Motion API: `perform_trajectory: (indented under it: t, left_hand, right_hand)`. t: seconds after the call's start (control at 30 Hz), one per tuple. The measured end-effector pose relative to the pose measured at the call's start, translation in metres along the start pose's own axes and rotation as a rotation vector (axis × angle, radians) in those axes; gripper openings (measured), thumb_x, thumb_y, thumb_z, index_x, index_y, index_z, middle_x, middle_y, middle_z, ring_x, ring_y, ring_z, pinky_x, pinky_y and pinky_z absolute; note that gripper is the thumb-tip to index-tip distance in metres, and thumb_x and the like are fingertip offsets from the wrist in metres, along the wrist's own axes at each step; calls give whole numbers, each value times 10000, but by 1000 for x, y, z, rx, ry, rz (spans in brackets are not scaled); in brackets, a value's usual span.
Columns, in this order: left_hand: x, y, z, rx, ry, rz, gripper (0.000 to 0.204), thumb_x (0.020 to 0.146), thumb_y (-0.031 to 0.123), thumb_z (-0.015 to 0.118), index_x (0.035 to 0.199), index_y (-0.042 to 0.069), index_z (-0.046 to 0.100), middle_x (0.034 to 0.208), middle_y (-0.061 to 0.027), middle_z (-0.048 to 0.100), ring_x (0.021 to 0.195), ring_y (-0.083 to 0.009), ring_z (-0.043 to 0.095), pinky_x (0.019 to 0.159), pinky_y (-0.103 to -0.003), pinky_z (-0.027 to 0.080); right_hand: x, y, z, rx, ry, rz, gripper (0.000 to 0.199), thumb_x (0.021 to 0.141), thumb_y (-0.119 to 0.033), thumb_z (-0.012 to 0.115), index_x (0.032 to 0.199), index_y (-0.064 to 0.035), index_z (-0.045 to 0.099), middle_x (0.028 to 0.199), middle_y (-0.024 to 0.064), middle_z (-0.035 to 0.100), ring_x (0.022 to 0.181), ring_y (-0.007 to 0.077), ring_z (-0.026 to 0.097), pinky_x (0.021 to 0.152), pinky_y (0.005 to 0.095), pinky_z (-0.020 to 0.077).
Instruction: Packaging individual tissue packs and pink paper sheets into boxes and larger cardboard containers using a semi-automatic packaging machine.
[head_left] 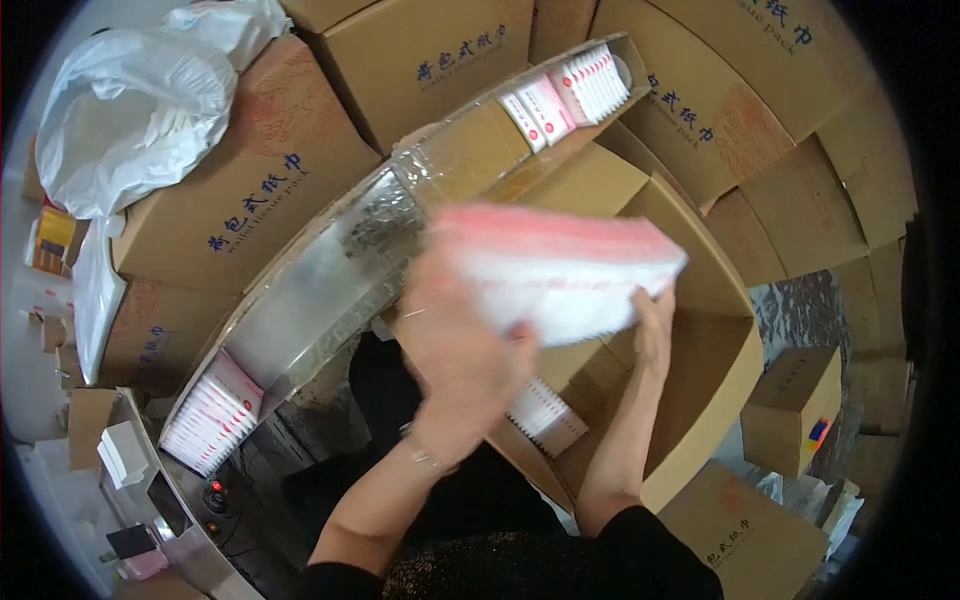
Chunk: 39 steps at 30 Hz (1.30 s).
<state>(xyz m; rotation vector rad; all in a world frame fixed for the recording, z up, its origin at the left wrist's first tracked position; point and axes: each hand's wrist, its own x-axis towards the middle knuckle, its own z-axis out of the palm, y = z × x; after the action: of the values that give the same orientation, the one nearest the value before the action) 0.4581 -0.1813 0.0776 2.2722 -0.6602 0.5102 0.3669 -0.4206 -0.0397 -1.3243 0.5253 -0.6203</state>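
Note:
Both my hands grip a long row of pink and white tissue packs (pixel 570 275), blurred by motion, above an open cardboard box (pixel 715 365). My left hand (pixel 455 330) is closed on its left end, its thumb across the near side. At the right end, my right hand (pixel 655 325) grips the lower edge, fingers partly hidden. Inside the box, against its near left wall, stands another row of tissue packs (pixel 547 415). Left of the box, a long trough (pixel 310 285) runs diagonally, with tissue packs (pixel 212 412) at its near end and more packs (pixel 590 85) at its far end.
Large closed cartons (pixel 425 70) are stacked behind the trough and along the right. A white plastic bag (pixel 140 110) lies on a carton at the upper left. A smaller carton (pixel 795 410) stands to the right. At the lower left is a machine with a red-lit knob (pixel 215 490).

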Motion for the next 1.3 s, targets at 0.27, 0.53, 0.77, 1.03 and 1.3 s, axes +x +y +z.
perform_trajectory:
  t: [0.27,0.53,0.77,1.03,1.3]
  left_hand:
    - [-60,22,186,-41,-492,209,1095,605,140,772,1528,-12,203,1245,-319,475,972,-422,560,870,-488,484]
    - [-121,-90,278,1,-1071,-63,1146,655,186,741,1549,15,44,1378,-380,381,1281,-514,416,1096,-532,369]
    - [-242,-148,319,768,-1175,150,657,955,272,566,1488,36,265,1569,-184,288,1442,-438,244,1152,-571,240]
    - [-121,32,226,-1,-776,548,483,811,67,613,1276,-64,594,1187,-243,651,1108,-364,632,926,-490,528]
    - [-116,19,134,-395,-1069,441,572,829,17,581,1389,-43,481,1354,-266,524,1249,-403,534,997,-509,485]
  right_hand:
    - [-100,176,-155,135,411,172,702,938,-324,653,1479,-6,338,1434,110,482,1311,261,468,1118,416,351]
    - [-153,223,-125,-179,611,564,618,850,-241,782,1346,3,505,1268,85,587,1127,206,555,987,388,439]
    - [-199,324,-149,-1243,-449,961,717,872,-303,689,1444,-15,365,1389,256,450,1301,354,424,1078,502,342]
    - [-119,214,64,-611,-502,504,159,867,-111,627,970,-26,714,901,150,690,872,165,634,783,328,514]
    - [-135,264,44,-293,-34,483,133,847,-72,643,943,-13,715,905,118,697,833,148,635,745,294,512]
